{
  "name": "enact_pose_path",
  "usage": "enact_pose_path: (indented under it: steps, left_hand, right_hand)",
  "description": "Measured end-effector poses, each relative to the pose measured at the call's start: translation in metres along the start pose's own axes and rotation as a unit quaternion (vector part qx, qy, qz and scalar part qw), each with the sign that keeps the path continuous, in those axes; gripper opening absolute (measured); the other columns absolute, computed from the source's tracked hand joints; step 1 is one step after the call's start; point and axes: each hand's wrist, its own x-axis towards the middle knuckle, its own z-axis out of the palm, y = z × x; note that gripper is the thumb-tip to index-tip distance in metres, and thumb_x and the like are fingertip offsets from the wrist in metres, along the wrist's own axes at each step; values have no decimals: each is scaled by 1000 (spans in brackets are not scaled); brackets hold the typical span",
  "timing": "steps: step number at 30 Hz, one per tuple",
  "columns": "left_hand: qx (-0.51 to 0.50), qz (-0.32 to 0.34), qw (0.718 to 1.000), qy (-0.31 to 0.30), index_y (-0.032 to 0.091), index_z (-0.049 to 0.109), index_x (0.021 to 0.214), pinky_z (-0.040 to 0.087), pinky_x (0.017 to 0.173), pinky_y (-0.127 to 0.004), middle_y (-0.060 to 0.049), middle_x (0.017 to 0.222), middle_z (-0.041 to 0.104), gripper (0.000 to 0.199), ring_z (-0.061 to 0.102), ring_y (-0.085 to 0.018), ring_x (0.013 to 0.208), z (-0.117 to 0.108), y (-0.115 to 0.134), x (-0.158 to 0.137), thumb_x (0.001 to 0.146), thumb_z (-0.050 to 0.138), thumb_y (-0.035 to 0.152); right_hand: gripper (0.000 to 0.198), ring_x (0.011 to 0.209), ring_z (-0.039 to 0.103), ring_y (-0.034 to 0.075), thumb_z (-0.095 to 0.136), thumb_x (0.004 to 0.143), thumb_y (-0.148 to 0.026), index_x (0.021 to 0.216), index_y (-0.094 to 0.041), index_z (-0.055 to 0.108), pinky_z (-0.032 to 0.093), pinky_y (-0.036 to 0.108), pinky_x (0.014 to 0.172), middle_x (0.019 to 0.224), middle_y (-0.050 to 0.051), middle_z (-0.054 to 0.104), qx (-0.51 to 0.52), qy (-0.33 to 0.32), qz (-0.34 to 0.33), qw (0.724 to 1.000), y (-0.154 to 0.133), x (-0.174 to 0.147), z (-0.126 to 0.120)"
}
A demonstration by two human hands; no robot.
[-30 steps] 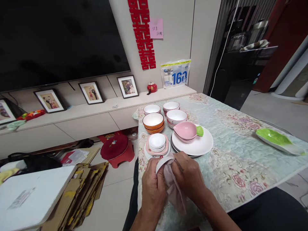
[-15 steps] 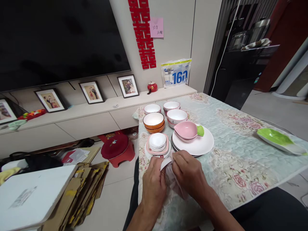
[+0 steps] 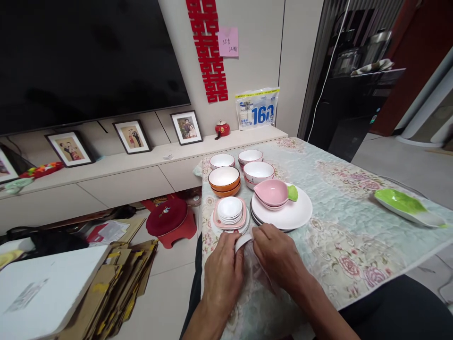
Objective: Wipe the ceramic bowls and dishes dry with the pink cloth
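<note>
At the near edge of the table, my left hand [image 3: 224, 264] is closed on a small white dish [image 3: 244, 241], of which only a curved rim shows. My right hand [image 3: 278, 252] is closed on a thin, whitish cloth [image 3: 260, 271] pressed against that dish; whether it is fabric or paper is unclear. Just beyond my hands stand small white bowls [image 3: 230, 208], stacked on pink-rimmed square plates [image 3: 216, 222]. To their right, a pink carrot-shaped dish [image 3: 272, 191] with a green end rests on white oval plates [image 3: 300, 210].
Behind are orange bowls [image 3: 224, 179] and white red-rimmed bowls [image 3: 259, 171]. A green leaf-shaped dish [image 3: 403, 203] lies at right on the flowered tablecloth [image 3: 339, 236]. Left of the table are a red stool [image 3: 170, 222], flattened cardboard [image 3: 116, 288] and a white box [image 3: 53, 288].
The view has shifted slightly. My hands remain together at the dish, with the whitish cloth hanging a little differently below my right fingers. The stacked dishes have not moved.
</note>
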Motion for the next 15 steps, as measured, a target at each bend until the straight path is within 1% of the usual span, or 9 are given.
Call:
enact_pose_path:
  steps: [2, 4, 5, 7, 11, 13, 15]
  left_hand:
    - [13, 20, 1000, 4, 20, 60, 111, 52, 77, -38, -10, 100, 67, 32, 66, -25, 93, -1, -1, -1, 89, 40, 9]
    - [-11, 28, 999, 19, 20, 59, 111, 52, 78, -36, -10, 100, 68, 31, 65, -24, 94, -1, 0, -2, 90, 39, 9]
    - [-31, 19, 999, 33, 20, 59, 111, 52, 79, -35, -9, 100, 68, 28, 65, -23, 93, 0, 1, -3, 92, 39, 12]
    - [-73, -22, 995, 61, 20, 60, 108, 51, 80, -35, -8, 99, 68, 22, 65, -22, 92, 2, 3, -3, 95, 41, 19]
    - [-136, -120, 976, 117, 20, 59, 101, 51, 79, -38, -8, 94, 70, 21, 65, -24, 88, 6, 6, -3, 96, 42, 31]
    - [-159, -149, 970, 110, 21, 58, 100, 50, 76, -37, -7, 92, 70, 21, 66, -24, 84, 6, 5, -1, 96, 42, 35]
    - [-172, -157, 971, 52, 21, 58, 97, 50, 73, -36, -5, 86, 70, 20, 66, -24, 79, 4, 3, 1, 94, 44, 35]
  right_hand:
    - [20, 70, 54, 18, 46, 92, -7, 84, -18, 61, 36, 28, 66, 75, 4, 60, 10, 11, -15, 1000, -2, 0, 0]
    - [21, 70, 55, 17, 44, 93, -9, 83, -18, 60, 37, 27, 66, 75, 4, 60, 51, 31, 13, 998, -4, 1, 2]
    - [22, 70, 55, 17, 43, 93, -10, 82, -18, 59, 37, 27, 65, 75, 4, 60, 76, 37, 35, 996, -5, 2, 4]
    - [23, 66, 55, 16, 42, 93, -12, 78, -19, 57, 36, 27, 62, 72, 3, 60, 130, 32, 80, 988, -6, 2, 9]
    - [29, 56, 50, 13, 39, 95, -18, 69, -19, 52, 32, 25, 54, 63, 0, 59, 234, -32, 159, 959, -7, 3, 19]
    - [29, 53, 48, 12, 39, 95, -19, 69, -19, 52, 29, 24, 53, 61, -1, 59, 240, -54, 174, 953, -6, 3, 20]
    - [26, 54, 48, 12, 41, 92, -16, 69, -18, 53, 28, 25, 54, 63, 0, 61, 196, -52, 156, 967, -3, 1, 18]
